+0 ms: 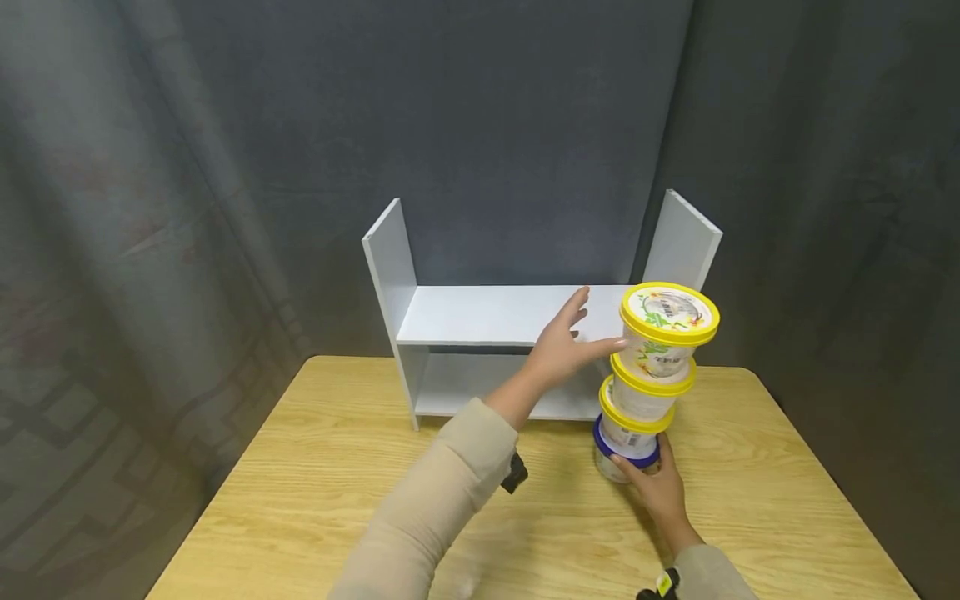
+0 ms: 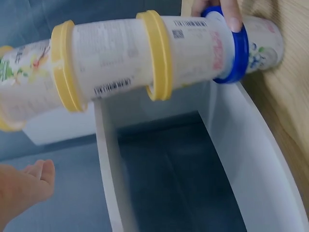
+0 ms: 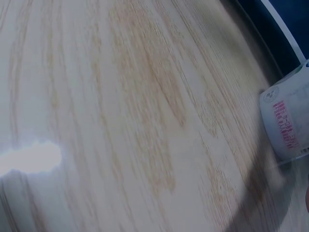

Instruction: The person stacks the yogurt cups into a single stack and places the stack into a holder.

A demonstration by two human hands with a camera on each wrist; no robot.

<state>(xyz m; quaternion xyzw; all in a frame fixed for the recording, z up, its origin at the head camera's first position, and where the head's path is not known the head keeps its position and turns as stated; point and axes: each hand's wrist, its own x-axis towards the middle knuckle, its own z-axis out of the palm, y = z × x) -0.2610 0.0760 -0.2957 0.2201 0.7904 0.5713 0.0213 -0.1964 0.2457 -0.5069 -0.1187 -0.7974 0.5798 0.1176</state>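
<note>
A leaning stack of round white tubs stands on the table, a blue-lidded tub (image 1: 613,468) at its base and yellow-lidded tubs (image 1: 637,433) above it. The top tub (image 1: 670,310) carries a floral label on its lid. My right hand (image 1: 660,492) grips the blue-lidded tub low down, thumb and fingers around its lid edge; in the left wrist view its fingertips (image 2: 232,19) lie on the blue lid (image 2: 240,53). My left hand (image 1: 562,350) is beside the top tub with fingers extended, its thumb at the tub's side in the head view.
Behind the stack stands a white two-level shelf (image 1: 480,312) with raised side panels (image 1: 682,242). The wooden table (image 1: 315,483) extends in front and to both sides. Dark curtains (image 1: 525,125) hang close behind.
</note>
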